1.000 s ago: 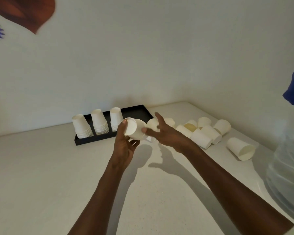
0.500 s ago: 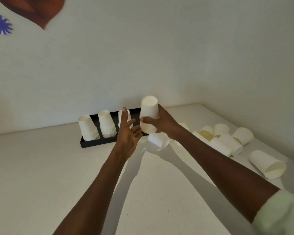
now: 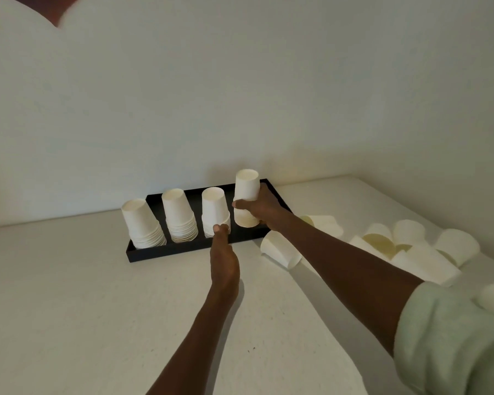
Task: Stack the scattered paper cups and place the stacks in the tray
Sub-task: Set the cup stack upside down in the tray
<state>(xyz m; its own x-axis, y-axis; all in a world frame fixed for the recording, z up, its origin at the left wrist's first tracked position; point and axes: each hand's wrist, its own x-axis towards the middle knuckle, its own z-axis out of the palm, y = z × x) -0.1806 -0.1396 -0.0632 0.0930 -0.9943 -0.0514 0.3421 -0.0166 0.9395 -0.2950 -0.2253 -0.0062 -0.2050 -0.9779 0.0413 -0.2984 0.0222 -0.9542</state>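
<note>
A black tray [image 3: 143,253] lies by the wall with three upside-down stacks of white paper cups: a left stack [image 3: 141,223], a middle stack [image 3: 180,216] and a right stack [image 3: 215,210]. My right hand [image 3: 264,208] grips a fourth, short stack [image 3: 247,192] upside down over the tray's right end. My left hand [image 3: 223,258] reaches to the tray's front, its fingertips touching the base of the right stack. Several loose cups [image 3: 428,252] lie on their sides to the right, and a single cup [image 3: 280,249] lies near the tray's corner.
The white counter [image 3: 69,309] meets walls at the back and on the right. My pale green sleeve [image 3: 451,337] fills the lower right corner.
My right hand has carried the short stack from in front of the tray to the tray's right end. My left hand has let go and moved forward to the third stack.
</note>
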